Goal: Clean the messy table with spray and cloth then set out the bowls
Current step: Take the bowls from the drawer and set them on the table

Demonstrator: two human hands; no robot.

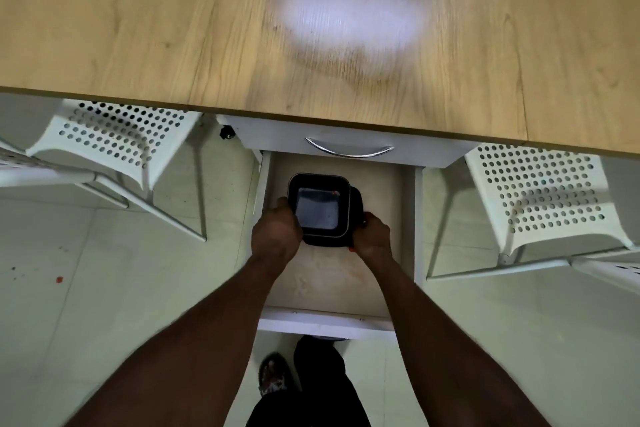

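1. Gripping nested black bowls (pixel 318 208) from both sides, low inside the pulled-out drawer (pixel 329 281) under the wooden table (pixel 207 28).
2. Left hand (pixel 277 234): curled round the bowls' left edge, fingertips hidden beneath.
3. Right hand (pixel 372 236): clasped on the near right corner, fingers wrapped round the side.
4. Just behind the bowls, a curved metal handle (pixel 348 149) on a shut drawer front.
5. Flanked by a white perforated left chair (pixel 117 135) and right chair (pixel 540 198).

Tabletop edge (pixel 311 113) and upper drawer front (pixel 277 136) crowd the stacked bowls (pixel 318 208) from above in frame; free drawer floor (pixel 329 277) lies below centre, between left-frame chair (pixel 117 135) and right-frame chair (pixel 540 194).
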